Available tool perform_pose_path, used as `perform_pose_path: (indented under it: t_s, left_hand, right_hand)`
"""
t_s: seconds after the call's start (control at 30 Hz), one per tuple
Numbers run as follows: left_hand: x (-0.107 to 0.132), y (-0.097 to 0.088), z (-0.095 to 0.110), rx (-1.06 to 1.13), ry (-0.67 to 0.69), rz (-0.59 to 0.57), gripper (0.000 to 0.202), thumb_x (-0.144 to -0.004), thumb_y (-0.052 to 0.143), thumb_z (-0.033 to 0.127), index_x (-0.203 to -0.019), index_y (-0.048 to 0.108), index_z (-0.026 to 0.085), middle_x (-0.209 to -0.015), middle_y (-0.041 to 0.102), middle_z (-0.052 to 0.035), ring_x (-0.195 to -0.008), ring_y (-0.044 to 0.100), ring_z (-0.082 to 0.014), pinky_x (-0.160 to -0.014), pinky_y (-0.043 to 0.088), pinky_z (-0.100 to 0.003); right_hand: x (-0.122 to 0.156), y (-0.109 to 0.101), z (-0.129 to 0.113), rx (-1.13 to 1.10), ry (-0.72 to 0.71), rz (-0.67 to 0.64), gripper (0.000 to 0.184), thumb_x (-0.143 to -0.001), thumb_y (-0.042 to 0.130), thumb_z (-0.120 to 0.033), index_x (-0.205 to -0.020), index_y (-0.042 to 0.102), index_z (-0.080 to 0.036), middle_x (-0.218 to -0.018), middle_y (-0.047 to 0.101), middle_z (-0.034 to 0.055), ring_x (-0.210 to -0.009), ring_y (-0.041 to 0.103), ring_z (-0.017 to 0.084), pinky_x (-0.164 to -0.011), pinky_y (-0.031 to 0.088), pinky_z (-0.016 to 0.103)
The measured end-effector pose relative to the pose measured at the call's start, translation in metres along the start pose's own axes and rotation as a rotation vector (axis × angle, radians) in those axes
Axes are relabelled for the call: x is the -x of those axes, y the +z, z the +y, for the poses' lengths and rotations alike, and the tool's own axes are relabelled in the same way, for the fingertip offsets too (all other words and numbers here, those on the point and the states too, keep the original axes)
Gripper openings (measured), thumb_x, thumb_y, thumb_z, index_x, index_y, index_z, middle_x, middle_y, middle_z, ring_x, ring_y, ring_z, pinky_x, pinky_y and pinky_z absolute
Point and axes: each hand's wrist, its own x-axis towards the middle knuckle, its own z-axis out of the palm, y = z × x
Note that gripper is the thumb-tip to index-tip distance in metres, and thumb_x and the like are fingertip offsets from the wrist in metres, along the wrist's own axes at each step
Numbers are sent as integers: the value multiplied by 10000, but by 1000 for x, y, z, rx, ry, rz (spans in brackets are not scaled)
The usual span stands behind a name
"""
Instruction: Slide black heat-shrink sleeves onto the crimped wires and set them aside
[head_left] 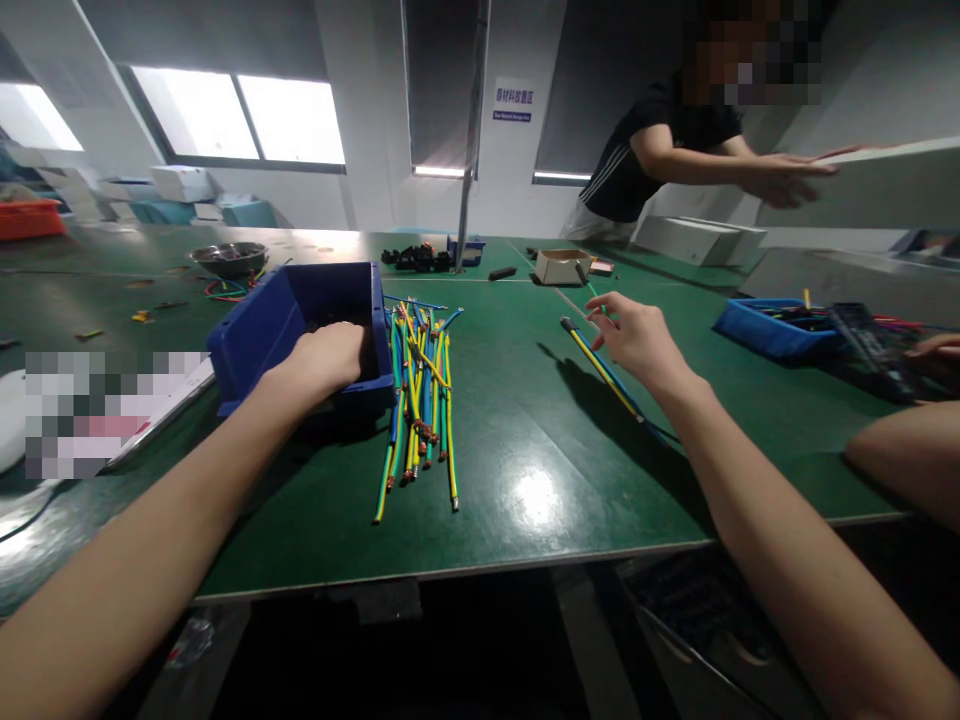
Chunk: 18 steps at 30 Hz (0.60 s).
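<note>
Blue bin (277,320) beside wire pile (420,390); cardboard box (562,266) beyond.

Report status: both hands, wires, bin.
Left hand inside blue plastic bin. Right hand holds yellow-blue wire above table. Yellow-green wire bundle lies between them.

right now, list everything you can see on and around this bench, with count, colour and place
blue bin: one, blue, left of centre on the table
wire bundle: many, yellow, green and blue, lying right of the bin
held wires: a few, yellow and blue, raised above the table
green table: one, green
steel bowl: one, silver, far left
cardboard box: one, tan, far centre
blue tray: one, blue, right, holding wires
co-worker: one, black shirt, far right, reaching to a white shelf
left hand: on the bin's near rim, gripping it
right hand: holding the wires
</note>
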Motion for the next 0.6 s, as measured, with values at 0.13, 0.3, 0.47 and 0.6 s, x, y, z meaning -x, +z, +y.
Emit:
perform_pose_path:
  t_s: [0.13, 0.3, 0.47, 0.6]
  left_hand:
    - [3, -2, 3, -34, 0, 93, 403, -788, 500, 224, -1108, 687, 66, -1099, 698, -277, -1022, 682, -419, -815, 540, -438]
    - [3, -1, 3, -109, 4, 75, 423, -834, 399, 143, -1160, 650, 44, -1076, 690, -282, -1024, 681, -423, -796, 545, -447]
    - [1, 1, 3, -131, -4, 65, 417, -853, 373, 123, -1163, 642, 52, -1088, 688, -268, -1042, 681, -413, -804, 548, -438]
    - [-1, 1, 4, -134, -12, 68, 407, -858, 374, 113, -1150, 652, 62, -1080, 694, -257, -1048, 683, -406, -809, 551, -430]
  right_hand:
    - [0, 3, 6, 109, -117, 15, 484, -820, 528, -212, -1282, 644, -131, -1009, 734, 136, -838, 683, 245, -785, 520, 360]
    - [-3, 10, 14, 173, -137, -137, 639, -801, 521, -216, -1426, 535, -83, -1202, 691, 179, -1024, 653, 284, -903, 498, 393]
    - [-4, 20, 21, 153, -55, -243, 538, -885, 413, -205, -1383, 592, -103, -1099, 737, 147, -862, 699, 236, -806, 515, 330]
    - [-3, 27, 21, 114, 6, -286, 526, -901, 410, -214, -1378, 600, -103, -1164, 718, 154, -907, 710, 248, -834, 520, 339]
